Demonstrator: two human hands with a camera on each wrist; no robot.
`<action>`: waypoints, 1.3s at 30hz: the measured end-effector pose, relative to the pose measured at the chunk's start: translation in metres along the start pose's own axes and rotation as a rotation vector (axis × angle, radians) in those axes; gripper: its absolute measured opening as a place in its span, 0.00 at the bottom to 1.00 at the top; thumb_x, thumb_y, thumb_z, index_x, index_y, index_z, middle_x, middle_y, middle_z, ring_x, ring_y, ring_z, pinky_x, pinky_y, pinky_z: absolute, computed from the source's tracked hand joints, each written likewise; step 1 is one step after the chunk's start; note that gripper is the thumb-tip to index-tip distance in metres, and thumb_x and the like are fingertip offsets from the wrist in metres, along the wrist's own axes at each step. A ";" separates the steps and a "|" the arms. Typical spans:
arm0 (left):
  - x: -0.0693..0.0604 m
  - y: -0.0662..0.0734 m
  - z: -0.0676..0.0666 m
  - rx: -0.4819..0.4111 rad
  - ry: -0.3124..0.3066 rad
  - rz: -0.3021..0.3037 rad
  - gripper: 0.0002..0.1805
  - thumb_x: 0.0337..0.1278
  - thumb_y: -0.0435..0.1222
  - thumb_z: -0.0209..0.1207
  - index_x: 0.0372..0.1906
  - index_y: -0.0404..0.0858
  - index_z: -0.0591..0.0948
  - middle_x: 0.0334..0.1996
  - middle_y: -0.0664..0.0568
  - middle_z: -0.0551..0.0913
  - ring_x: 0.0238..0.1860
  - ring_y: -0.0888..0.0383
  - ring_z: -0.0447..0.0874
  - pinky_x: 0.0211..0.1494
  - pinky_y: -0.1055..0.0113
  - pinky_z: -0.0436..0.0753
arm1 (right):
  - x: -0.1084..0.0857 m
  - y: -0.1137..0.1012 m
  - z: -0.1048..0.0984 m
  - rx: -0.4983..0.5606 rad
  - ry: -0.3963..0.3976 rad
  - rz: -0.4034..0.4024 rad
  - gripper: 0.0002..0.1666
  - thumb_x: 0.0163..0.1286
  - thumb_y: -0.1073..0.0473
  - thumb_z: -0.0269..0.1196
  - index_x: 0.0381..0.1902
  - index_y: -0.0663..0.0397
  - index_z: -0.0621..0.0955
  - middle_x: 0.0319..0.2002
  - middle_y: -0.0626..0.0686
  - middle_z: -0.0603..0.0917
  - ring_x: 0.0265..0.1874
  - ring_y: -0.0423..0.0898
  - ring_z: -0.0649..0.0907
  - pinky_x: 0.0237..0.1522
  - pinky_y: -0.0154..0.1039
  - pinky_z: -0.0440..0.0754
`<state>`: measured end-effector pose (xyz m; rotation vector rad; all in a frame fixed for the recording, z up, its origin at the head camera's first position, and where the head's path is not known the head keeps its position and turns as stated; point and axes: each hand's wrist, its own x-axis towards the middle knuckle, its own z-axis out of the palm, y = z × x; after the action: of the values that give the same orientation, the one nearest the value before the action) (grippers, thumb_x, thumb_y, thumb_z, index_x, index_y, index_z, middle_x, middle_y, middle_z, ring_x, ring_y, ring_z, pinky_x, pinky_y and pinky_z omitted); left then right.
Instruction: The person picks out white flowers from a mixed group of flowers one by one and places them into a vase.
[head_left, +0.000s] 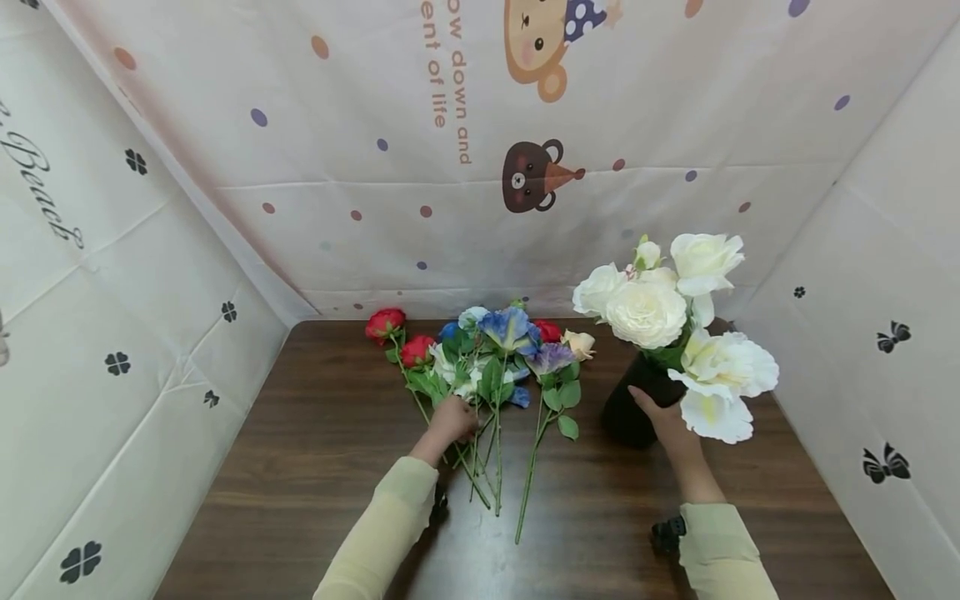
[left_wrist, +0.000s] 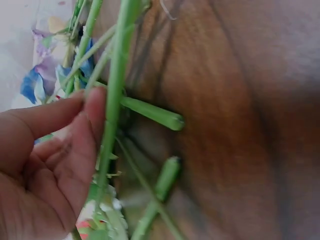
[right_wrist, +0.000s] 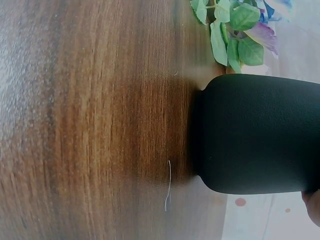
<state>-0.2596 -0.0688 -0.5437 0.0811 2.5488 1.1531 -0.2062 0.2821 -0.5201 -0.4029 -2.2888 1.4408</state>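
Note:
On the right of the head view, my right hand [head_left: 672, 427] grips a black vase [head_left: 628, 410] that holds several white artificial flowers [head_left: 647, 310]. The right wrist view shows the vase's smooth dark side [right_wrist: 260, 135] close to the wooden table, with one fingertip [right_wrist: 313, 207] at its edge. My left hand [head_left: 453, 419] is over a spread of loose artificial flowers. Its thumb and forefinger pinch a thin green flower stem [left_wrist: 102, 65] in the left wrist view. Thicker cut stems [left_wrist: 152, 114] cross beside the fingers.
The loose pile has red flowers [head_left: 417, 350], a blue flower [head_left: 510, 329], a purple flower [head_left: 551, 358] and a cream rose [head_left: 579, 344]. Their stems point toward the front of the brown table [head_left: 300, 500]. Printed white cloth [head_left: 420, 242] hangs behind and at both sides.

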 end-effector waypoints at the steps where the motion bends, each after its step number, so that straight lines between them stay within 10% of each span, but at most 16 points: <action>1: 0.000 -0.002 0.000 -0.033 -0.009 0.009 0.15 0.65 0.27 0.62 0.20 0.31 0.84 0.27 0.38 0.89 0.19 0.60 0.84 0.28 0.64 0.85 | 0.000 0.000 0.000 0.004 0.009 -0.011 0.64 0.63 0.53 0.73 0.83 0.57 0.46 0.82 0.58 0.52 0.82 0.54 0.55 0.82 0.48 0.54; 5: 0.000 -0.006 0.001 -0.138 -0.048 0.035 0.08 0.67 0.28 0.62 0.40 0.26 0.89 0.36 0.36 0.90 0.24 0.61 0.86 0.33 0.63 0.89 | 0.000 0.001 0.002 -0.003 0.054 -0.059 0.63 0.60 0.55 0.75 0.82 0.61 0.49 0.81 0.60 0.56 0.81 0.56 0.58 0.81 0.46 0.56; 19: 0.002 0.015 -0.004 -0.395 -0.047 0.084 0.13 0.70 0.29 0.59 0.51 0.24 0.86 0.39 0.31 0.89 0.28 0.63 0.86 0.39 0.61 0.89 | -0.002 0.002 0.003 -0.020 0.078 -0.070 0.64 0.59 0.54 0.75 0.81 0.65 0.50 0.81 0.62 0.55 0.80 0.56 0.57 0.80 0.43 0.55; 26: -0.002 0.035 -0.031 -0.416 0.002 0.113 0.14 0.70 0.30 0.60 0.53 0.24 0.85 0.43 0.31 0.89 0.28 0.65 0.87 0.48 0.48 0.89 | -0.003 0.002 0.003 0.004 0.105 -0.113 0.64 0.59 0.52 0.76 0.80 0.64 0.51 0.79 0.63 0.57 0.79 0.57 0.59 0.79 0.42 0.57; 39: -0.002 0.038 -0.059 -0.425 0.087 0.141 0.14 0.68 0.28 0.61 0.52 0.22 0.84 0.40 0.31 0.90 0.24 0.67 0.83 0.39 0.56 0.89 | -0.003 0.003 0.002 -0.085 0.124 -0.117 0.64 0.60 0.48 0.75 0.81 0.65 0.51 0.80 0.63 0.58 0.80 0.58 0.60 0.78 0.57 0.61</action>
<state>-0.2806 -0.0855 -0.4790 0.1086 2.3400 1.7614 -0.2048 0.2806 -0.5245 -0.3665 -2.2402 1.2307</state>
